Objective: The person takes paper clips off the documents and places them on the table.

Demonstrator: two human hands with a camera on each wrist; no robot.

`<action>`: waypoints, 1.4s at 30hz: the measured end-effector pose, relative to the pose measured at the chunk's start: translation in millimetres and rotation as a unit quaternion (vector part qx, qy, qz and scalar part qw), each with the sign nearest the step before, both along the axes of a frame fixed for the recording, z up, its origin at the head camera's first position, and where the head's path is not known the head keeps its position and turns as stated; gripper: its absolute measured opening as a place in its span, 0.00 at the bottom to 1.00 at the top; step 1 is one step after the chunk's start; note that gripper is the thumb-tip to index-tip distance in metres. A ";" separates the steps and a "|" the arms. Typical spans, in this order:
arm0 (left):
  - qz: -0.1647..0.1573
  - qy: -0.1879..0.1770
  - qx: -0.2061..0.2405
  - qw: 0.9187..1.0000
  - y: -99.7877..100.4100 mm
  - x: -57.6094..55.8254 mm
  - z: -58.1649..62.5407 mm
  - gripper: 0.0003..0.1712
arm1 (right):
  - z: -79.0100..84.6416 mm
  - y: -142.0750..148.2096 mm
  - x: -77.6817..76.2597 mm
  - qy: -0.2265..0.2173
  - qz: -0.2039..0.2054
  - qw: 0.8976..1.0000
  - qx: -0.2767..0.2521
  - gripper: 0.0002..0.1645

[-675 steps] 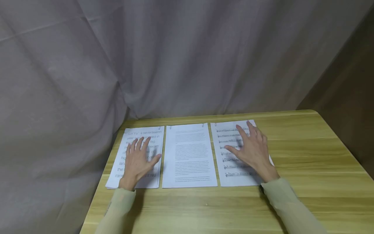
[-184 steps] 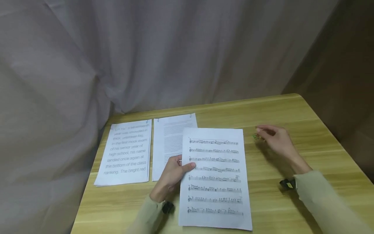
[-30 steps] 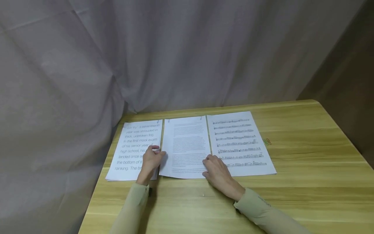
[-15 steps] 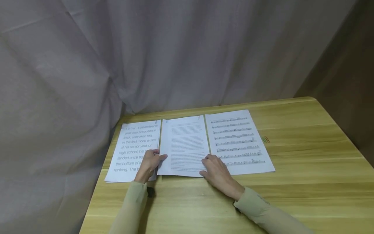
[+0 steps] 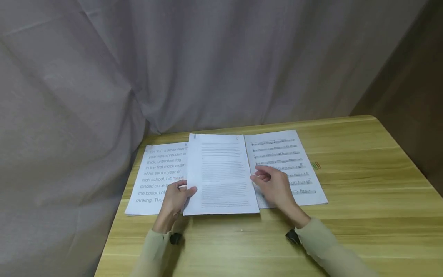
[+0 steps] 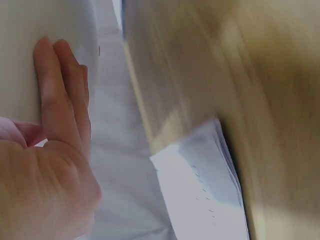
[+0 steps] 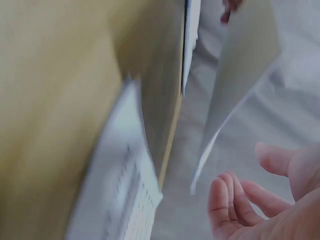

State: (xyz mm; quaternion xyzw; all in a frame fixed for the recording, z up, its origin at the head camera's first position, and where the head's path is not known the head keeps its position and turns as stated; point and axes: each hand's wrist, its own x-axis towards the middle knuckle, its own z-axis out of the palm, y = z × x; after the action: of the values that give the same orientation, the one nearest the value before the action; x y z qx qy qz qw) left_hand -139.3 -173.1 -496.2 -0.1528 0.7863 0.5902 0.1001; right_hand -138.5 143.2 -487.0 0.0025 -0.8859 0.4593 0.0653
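My left hand (image 5: 174,199) holds the middle stack of printed text pages (image 5: 221,177) by its left edge, thumb on top and fingers beneath. The stack is raised off the table and covers the right edge of the large-print stack (image 5: 157,169). Two paper clips sit on its top edge, one of them a right-hand paper clip (image 5: 237,137). My right hand (image 5: 277,188) is beside the stack's right edge, over the sheet music (image 5: 277,150). In the right wrist view its thumb and loosely bent fingers (image 7: 220,200) stand apart from the lifted pages (image 7: 240,75), holding nothing.
A green paper clip (image 5: 314,165) and a red paper clip (image 5: 319,165) lie on the wooden table (image 5: 363,184), right of the sheet music. A grey curtain (image 5: 221,69) hangs behind the table's back edge.
Earlier, the sheet music was lifted, its clips came off, and it was laid back. Within the last half second the middle stack has risen, and my right hand has left its lower right corner.
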 end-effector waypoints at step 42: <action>-0.121 -0.005 0.114 0.986 38.3 68.1 -7.5 0.19 | 18.7 71.5 -50.9 -0.053 0.012 0.990 -0.130 0.21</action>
State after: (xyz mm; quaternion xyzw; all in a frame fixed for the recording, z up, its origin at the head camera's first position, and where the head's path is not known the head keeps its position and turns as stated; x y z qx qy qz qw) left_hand -71.2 -134.8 -503.7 -0.0474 0.7261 0.6587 0.1913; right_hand -189.4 214.7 -468.2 -0.0201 -0.8209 0.5706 0.0123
